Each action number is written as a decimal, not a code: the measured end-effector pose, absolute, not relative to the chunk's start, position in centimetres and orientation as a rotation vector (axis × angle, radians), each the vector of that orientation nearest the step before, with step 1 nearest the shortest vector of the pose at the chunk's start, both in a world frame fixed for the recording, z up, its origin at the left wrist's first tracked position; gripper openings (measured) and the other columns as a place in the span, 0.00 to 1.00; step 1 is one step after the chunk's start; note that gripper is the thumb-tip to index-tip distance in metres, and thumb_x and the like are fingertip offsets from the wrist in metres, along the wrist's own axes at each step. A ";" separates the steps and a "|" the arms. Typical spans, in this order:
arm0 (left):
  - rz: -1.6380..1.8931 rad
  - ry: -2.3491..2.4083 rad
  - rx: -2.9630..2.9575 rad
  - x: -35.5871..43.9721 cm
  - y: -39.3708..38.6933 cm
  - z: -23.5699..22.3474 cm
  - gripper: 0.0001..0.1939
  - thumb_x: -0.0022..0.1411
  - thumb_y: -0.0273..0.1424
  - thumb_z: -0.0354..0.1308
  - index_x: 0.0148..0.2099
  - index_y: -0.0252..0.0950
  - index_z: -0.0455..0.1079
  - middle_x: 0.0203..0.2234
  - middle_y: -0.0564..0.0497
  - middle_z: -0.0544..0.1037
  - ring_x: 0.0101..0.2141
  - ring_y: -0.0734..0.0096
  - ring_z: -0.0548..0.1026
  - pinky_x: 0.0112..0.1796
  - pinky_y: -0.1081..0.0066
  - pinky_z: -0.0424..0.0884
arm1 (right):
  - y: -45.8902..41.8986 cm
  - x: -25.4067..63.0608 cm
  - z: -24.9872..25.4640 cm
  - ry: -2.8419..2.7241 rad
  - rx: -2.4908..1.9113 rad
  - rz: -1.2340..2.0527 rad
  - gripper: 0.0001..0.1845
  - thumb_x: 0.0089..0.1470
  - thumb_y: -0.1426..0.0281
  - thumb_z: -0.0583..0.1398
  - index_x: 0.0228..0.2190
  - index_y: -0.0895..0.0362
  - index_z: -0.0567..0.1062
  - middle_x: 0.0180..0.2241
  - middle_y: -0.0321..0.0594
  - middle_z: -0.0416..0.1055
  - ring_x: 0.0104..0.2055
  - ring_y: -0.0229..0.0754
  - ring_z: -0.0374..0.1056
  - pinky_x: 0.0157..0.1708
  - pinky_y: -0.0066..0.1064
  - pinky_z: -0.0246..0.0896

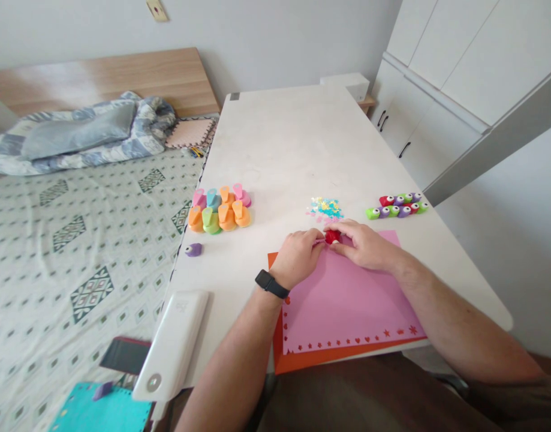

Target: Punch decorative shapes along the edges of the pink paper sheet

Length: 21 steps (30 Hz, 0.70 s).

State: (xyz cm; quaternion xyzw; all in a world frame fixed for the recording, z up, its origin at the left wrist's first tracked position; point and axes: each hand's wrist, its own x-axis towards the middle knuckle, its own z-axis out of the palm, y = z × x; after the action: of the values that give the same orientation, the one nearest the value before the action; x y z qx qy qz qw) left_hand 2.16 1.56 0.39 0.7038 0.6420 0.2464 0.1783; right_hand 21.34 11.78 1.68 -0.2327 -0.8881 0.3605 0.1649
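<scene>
My right hand (363, 243) is closed around a small red craft punch (332, 236) at the far edge of a pink paper sheet (347, 300). Thumb and fingers press it from both sides. My left hand (300, 255), with a black watch on its wrist, pinches the paper's edge just left of the punch. Small star, heart and flower cut-outs run along the sheet's near and left edges. Beneath it lies an orange sheet (297, 362), showing at the left and near sides. A pile of blue, yellow and pink paper bits (328, 208) sits just beyond my hands.
Larger lever punches (219, 219) stand in two rows at the left; one purple punch (193, 249) lies nearer. Small punches (399, 207) are lined up at the right. A white power bank-like device (174, 342) rests on the table's left edge, beside a bed (95, 240).
</scene>
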 end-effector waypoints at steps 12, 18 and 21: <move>0.686 1.821 1.994 2.2 1.4 0.6 0.08 0.72 0.31 0.52 0.47 0.38 0.72 0.39 0.47 0.82 0.41 0.63 0.80 0.44 0.65 0.73 | 11.9 21.5 1.5 -2.501 -0.719 1.023 0.19 0.63 0.64 0.61 0.55 0.50 0.75 0.50 0.46 0.77 0.54 0.53 0.71 0.57 0.47 0.65; 0.655 1.827 1.998 2.2 1.4 0.7 0.08 0.72 0.31 0.52 0.47 0.37 0.72 0.38 0.47 0.82 0.40 0.62 0.80 0.44 0.64 0.73 | 11.9 21.4 1.5 -2.417 -0.759 1.052 0.18 0.63 0.63 0.61 0.53 0.49 0.76 0.49 0.44 0.77 0.52 0.51 0.72 0.54 0.44 0.66; 0.669 1.828 1.999 2.2 1.4 0.6 0.08 0.72 0.31 0.53 0.46 0.37 0.72 0.38 0.47 0.82 0.39 0.62 0.80 0.43 0.64 0.72 | 12.0 21.4 1.6 -2.328 -0.868 1.058 0.19 0.64 0.60 0.60 0.55 0.50 0.75 0.50 0.44 0.77 0.51 0.50 0.72 0.50 0.41 0.68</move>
State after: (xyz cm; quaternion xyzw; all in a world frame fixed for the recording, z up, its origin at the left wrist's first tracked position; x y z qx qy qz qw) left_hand 2.19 1.36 0.61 0.7056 0.6449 0.2359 0.1748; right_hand 21.44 11.97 1.61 -0.3135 -0.8412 0.3824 0.2188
